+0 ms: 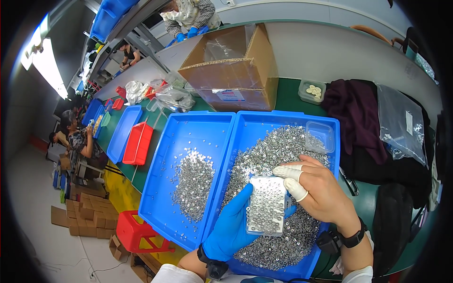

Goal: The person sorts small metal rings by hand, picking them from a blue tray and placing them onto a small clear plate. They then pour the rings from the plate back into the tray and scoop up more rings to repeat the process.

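Note:
My left hand (pixel 231 231), in a blue glove, grips a shallow clear plastic box (pixel 265 231) from its left side and below. Many small silver metal rings (pixel 266 207) lie across the box's white floor. At its upper right corner is my right hand (pixel 318 186), with white finger cots on the thumb and two fingers. Those covered fingertips are drawn close together; whatever they may hold is too small to make out. Under both hands, a heap of the same rings (pixel 278 146) fills much of the right blue tray (pixel 252 123).
Left of it stands another blue tray (pixel 181 125) with a smaller ring pile (pixel 193 184). A clear container (pixel 320 137) sits in the right tray's far corner. Behind are an open cardboard box (pixel 231 78) and a tub of white discs (pixel 311 91). Dark cloth (pixel 351 113) lies right; co-workers sit farther off.

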The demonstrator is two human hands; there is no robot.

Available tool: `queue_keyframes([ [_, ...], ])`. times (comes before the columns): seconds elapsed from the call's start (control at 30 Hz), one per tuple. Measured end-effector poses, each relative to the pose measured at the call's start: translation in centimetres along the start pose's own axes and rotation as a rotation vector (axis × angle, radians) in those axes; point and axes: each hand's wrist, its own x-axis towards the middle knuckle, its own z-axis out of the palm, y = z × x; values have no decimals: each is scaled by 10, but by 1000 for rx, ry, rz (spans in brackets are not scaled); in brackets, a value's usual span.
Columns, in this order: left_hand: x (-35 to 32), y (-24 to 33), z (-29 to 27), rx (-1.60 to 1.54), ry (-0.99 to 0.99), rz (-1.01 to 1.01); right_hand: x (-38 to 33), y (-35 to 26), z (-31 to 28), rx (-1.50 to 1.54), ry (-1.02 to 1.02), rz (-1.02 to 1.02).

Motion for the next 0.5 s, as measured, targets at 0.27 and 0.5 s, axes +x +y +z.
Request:
queue_keyframes([
  [0.27,-1,-3,17,254,194,53,0,-1,0,-28,12,-2],
  [0.5,0,-3,13,241,204,45,0,0,1,-45,17,-4],
])
